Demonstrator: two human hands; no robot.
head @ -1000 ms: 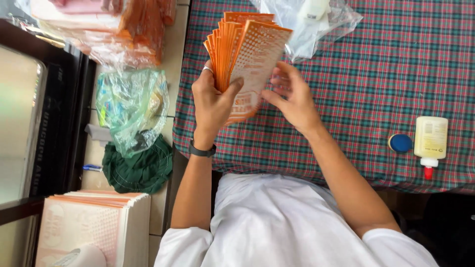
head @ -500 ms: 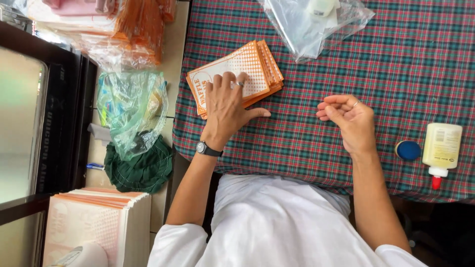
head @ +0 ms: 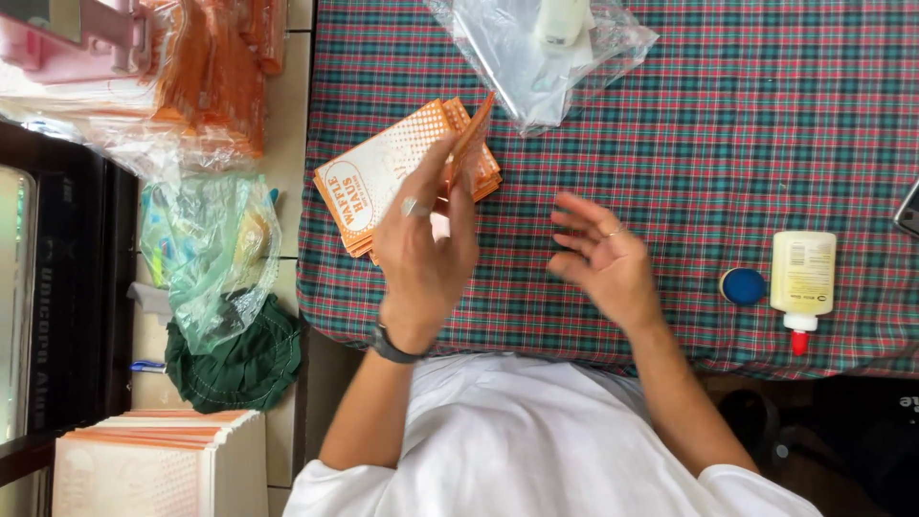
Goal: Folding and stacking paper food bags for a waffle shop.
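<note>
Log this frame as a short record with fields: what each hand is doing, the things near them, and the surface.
surface: table with a plaid cloth
left hand: fingers lifting one orange-and-white paper bag off the stack
stack of paper bags: lies flat on the cloth under the left hand
right hand: open, held above the cloth, holding nothing
glue bottle: lying on the cloth, red tip toward the person
blue cap: beside the bottle
clear plastic bag: at the far edge
</note>
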